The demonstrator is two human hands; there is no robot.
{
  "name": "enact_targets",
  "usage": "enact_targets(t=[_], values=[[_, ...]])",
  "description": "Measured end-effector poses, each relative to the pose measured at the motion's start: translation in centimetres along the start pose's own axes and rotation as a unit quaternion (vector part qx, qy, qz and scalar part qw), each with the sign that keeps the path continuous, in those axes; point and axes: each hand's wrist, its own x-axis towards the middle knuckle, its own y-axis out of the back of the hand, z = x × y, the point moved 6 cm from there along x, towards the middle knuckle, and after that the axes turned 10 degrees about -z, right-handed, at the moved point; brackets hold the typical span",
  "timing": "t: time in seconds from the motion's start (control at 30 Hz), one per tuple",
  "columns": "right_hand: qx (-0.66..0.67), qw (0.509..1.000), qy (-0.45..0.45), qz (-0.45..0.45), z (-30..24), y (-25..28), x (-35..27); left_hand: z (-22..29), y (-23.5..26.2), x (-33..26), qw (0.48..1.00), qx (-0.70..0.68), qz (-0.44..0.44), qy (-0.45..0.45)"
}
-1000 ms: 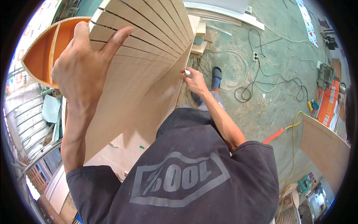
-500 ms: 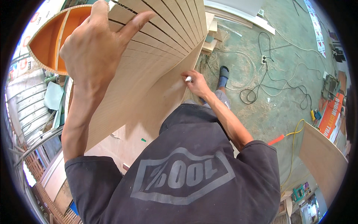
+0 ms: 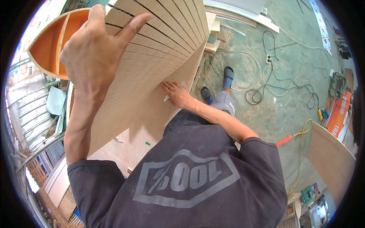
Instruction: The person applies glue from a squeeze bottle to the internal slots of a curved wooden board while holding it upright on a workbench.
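Observation:
My left hand (image 3: 89, 57) is closed over the upper edge of a pale plywood sheet (image 3: 152, 53) scored with many parallel saw cuts. The sheet stands tilted and curves down towards me. My right hand (image 3: 176, 94) rests against a flat plywood panel (image 3: 152, 104) near the foot of the scored sheet, fingers reaching towards the seam between them. A small white pen-like thing (image 3: 166, 98) sticks out from under this hand; most of it is hidden by the palm.
An orange-lined, boat-shaped wooden shell (image 3: 42, 45) stands at the upper left. Black cables (image 3: 266, 85) and a socket block (image 3: 268, 59) lie on the dusty green floor at right. A plywood board (image 3: 329, 163) leans at lower right, near a coiled red hose (image 3: 284, 140).
My right hand has moved left and slightly down, from the panel's right edge to the seam, and its fingers now lie on the panel. My left hand stays on the sheet's edge.

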Motion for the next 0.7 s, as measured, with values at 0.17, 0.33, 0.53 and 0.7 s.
enact_targets(t=[0.17, 0.33, 0.53, 0.7], values=[[-0.032, 0.993, -0.090, 0.071, 1.2, 0.5, -1.4, -0.2, -0.2, 0.0, 1.000, -0.003, 0.009, -0.009], [-0.010, 0.953, -0.198, 0.229, 7.2, 7.8, -6.6, 0.0, 0.0, 0.1, 1.000, -0.003, 0.009, -0.011], [-0.115, 0.844, -0.315, 0.418, 13.9, 18.5, -16.3, 0.2, 0.1, 0.2, 1.000, -0.007, -0.014, 0.016], [0.038, 0.877, -0.290, 0.382, 13.7, 19.0, -16.9, 0.2, 0.1, 0.1, 0.999, 0.013, -0.029, 0.029]])
